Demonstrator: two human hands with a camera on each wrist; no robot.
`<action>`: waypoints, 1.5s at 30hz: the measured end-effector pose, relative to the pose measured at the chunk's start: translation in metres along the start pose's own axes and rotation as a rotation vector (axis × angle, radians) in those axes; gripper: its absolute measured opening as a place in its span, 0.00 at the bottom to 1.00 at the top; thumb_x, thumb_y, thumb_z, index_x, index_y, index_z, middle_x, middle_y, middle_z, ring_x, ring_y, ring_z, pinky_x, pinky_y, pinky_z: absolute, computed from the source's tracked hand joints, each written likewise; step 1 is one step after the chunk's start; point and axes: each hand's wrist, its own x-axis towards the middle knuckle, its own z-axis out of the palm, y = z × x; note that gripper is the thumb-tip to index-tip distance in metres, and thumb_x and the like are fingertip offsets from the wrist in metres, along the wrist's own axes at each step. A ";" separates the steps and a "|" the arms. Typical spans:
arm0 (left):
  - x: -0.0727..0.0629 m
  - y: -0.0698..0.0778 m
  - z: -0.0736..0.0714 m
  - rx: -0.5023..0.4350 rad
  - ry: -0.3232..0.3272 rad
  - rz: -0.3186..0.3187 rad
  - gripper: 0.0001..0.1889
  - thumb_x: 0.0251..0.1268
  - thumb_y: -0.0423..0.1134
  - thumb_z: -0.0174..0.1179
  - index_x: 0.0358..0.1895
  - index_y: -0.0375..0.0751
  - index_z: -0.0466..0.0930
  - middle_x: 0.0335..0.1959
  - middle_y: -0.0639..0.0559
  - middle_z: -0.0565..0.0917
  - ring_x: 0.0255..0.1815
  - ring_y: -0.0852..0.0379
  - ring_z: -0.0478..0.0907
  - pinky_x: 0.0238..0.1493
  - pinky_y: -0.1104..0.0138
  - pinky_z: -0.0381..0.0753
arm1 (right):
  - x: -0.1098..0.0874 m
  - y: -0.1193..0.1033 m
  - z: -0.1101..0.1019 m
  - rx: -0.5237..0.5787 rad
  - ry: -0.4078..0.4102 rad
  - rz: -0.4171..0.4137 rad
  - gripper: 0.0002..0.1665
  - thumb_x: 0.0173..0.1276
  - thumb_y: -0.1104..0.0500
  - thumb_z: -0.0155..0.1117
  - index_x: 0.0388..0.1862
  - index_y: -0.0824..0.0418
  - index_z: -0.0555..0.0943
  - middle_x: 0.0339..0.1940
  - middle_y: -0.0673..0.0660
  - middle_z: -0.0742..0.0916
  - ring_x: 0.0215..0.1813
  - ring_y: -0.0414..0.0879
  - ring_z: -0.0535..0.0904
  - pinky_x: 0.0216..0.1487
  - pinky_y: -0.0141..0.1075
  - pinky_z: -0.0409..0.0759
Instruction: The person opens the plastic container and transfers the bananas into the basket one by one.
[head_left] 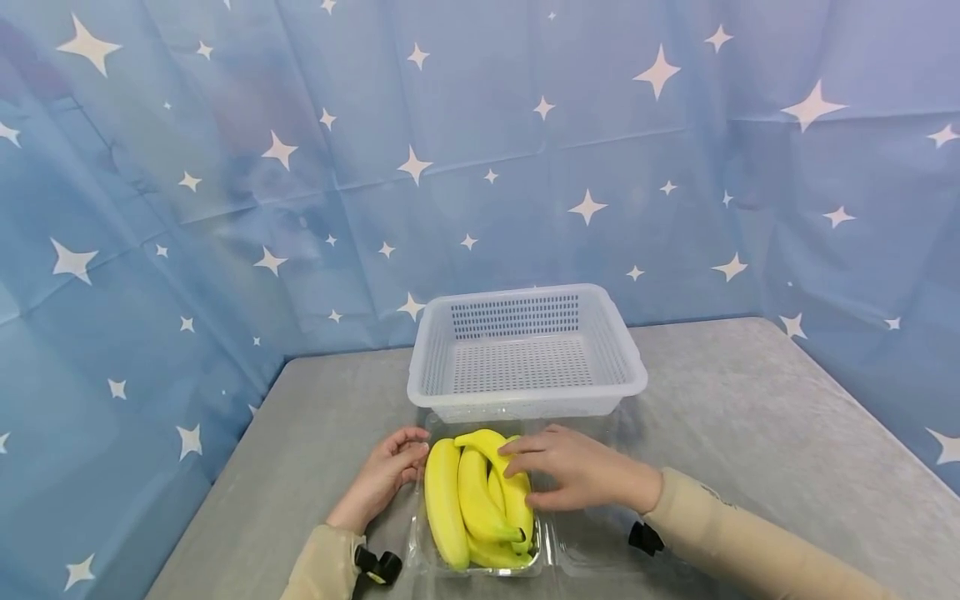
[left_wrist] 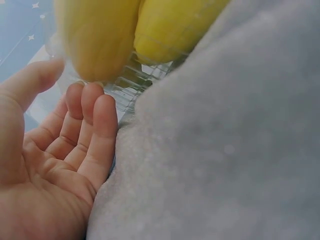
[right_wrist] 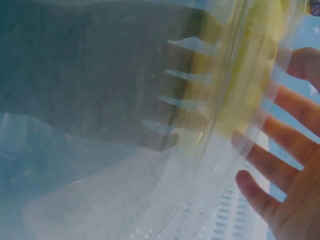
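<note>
Several yellow bananas [head_left: 444, 504] lie in a clear plastic clamshell box [head_left: 542, 552], whose transparent lid [head_left: 592, 542] is spread flat to the right. My left hand [head_left: 386, 471] is beside the box's left wall, palm turned toward it, fingers loosely bent; the left wrist view has the fingertips [left_wrist: 105, 107] close to the wall below the bananas. Over the right side of the box, my right hand [head_left: 573, 468] reaches in from the right, its spread fingertips at the rightmost banana [head_left: 514, 487]. In the right wrist view these fingers [right_wrist: 280, 167] are straight and apart.
Behind the box stands a white perforated plastic basket [head_left: 431, 400] with nothing in it. The grey table [head_left: 337, 392] extends on both sides, and a blue star-patterned cloth [head_left: 480, 125] hangs behind and along the sides.
</note>
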 end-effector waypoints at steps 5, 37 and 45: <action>0.000 -0.001 0.001 -0.002 0.010 -0.002 0.19 0.71 0.36 0.57 0.56 0.24 0.66 0.33 0.50 0.78 0.29 0.59 0.76 0.33 0.67 0.80 | 0.001 0.000 0.002 -0.010 -0.006 -0.013 0.18 0.65 0.51 0.66 0.54 0.49 0.81 0.63 0.51 0.78 0.63 0.44 0.74 0.56 0.45 0.74; -0.001 0.000 0.001 0.002 0.013 0.005 0.19 0.70 0.36 0.58 0.55 0.24 0.67 0.32 0.49 0.77 0.30 0.58 0.76 0.35 0.67 0.80 | 0.015 -0.011 0.011 0.047 -0.191 0.124 0.23 0.58 0.53 0.59 0.54 0.40 0.81 0.69 0.46 0.73 0.65 0.59 0.71 0.61 0.53 0.61; -0.002 -0.002 0.002 0.020 0.012 0.022 0.17 0.70 0.37 0.58 0.53 0.27 0.69 0.32 0.49 0.77 0.30 0.58 0.77 0.35 0.67 0.81 | 0.017 -0.011 0.011 0.044 -0.209 0.130 0.22 0.53 0.51 0.61 0.49 0.37 0.80 0.69 0.44 0.72 0.55 0.51 0.73 0.56 0.52 0.61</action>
